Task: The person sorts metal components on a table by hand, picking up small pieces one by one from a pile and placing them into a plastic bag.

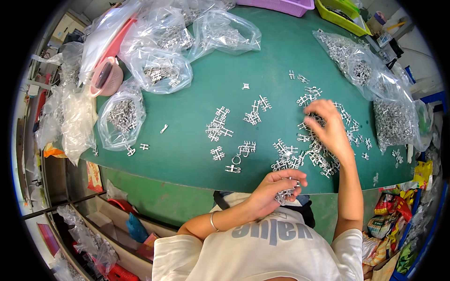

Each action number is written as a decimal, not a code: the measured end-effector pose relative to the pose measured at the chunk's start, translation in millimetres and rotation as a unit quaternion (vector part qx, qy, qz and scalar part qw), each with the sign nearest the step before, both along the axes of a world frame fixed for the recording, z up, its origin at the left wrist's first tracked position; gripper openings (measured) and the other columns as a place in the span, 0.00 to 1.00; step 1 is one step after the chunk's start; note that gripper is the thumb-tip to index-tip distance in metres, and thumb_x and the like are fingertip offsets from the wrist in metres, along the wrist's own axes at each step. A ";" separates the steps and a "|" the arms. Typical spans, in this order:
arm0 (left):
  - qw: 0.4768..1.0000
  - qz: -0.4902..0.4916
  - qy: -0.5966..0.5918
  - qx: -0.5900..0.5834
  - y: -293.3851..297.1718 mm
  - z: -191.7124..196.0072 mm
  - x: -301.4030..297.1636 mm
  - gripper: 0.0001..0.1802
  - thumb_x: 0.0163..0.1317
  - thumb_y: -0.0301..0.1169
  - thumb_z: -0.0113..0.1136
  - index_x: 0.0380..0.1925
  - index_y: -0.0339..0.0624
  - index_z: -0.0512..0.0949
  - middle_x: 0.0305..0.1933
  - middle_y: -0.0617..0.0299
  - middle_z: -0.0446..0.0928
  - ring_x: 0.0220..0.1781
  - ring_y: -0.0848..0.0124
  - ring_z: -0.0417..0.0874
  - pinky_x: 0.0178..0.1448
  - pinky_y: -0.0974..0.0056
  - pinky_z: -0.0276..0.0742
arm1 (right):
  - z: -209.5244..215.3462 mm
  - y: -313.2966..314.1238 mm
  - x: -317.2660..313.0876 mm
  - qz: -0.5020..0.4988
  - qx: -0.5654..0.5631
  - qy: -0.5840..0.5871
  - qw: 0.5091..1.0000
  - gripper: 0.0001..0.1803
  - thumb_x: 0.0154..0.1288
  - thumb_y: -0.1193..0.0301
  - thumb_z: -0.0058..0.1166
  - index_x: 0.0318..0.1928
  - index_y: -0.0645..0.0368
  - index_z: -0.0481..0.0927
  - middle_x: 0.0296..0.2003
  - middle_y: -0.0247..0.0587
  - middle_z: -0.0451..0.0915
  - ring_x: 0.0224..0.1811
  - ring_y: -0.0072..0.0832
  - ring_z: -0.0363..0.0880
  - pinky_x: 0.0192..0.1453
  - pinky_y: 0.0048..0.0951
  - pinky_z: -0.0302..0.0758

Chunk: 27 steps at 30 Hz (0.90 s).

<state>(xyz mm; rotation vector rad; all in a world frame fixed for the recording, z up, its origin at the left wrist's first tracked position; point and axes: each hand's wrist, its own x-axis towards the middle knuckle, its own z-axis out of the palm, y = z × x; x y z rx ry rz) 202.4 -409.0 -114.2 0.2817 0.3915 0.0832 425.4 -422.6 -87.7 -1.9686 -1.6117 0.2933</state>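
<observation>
My left hand [275, 187] is at the table's front edge, curled around a bunch of small silver metal parts [287, 194]. My right hand [328, 126] reaches out over the green table [197, 112], fingers bent down on a scattered heap of the same silver comb-shaped parts [309, 157]. More small clusters of these parts [219, 125] lie loose in the middle of the table. Whether the right fingers hold a part is hidden.
Clear plastic bags of metal parts [123, 117] crowd the left and back of the table, and more bags [393, 119] lie at the right. A pink tape roll [107, 76] sits at left. Purple [286, 5] and green baskets [338, 15] stand at the back.
</observation>
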 end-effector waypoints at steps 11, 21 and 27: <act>0.994 0.023 0.091 -0.050 33.0 27.0 28.2 0.19 0.67 0.36 0.47 0.55 0.38 0.69 0.41 0.63 0.75 0.38 0.74 0.75 0.37 0.69 0.71 | 7.9 11.1 1.8 0.003 0.069 -0.076 0.995 0.08 0.49 0.77 0.61 0.31 0.59 0.75 0.31 0.37 0.76 0.41 0.35 0.73 0.53 0.36 0.62; 0.997 -0.004 0.073 0.001 75.3 16.7 74.4 0.18 0.66 0.44 0.49 0.43 0.39 0.73 0.36 0.61 0.76 0.39 0.69 0.79 0.40 0.67 0.77 | -2.5 21.8 56.6 -0.075 0.069 -0.049 0.994 0.08 0.54 0.73 0.58 0.35 0.64 0.80 0.39 0.43 0.78 0.44 0.38 0.73 0.49 0.35 0.69; 0.996 -0.013 0.079 0.041 86.9 7.1 82.0 0.20 0.65 0.45 0.51 0.45 0.40 0.73 0.38 0.61 0.76 0.45 0.65 0.79 0.49 0.60 0.78 | -17.6 33.1 73.7 -0.024 0.019 -0.084 0.996 0.09 0.53 0.72 0.59 0.33 0.63 0.77 0.39 0.41 0.77 0.44 0.39 0.71 0.52 0.35 0.65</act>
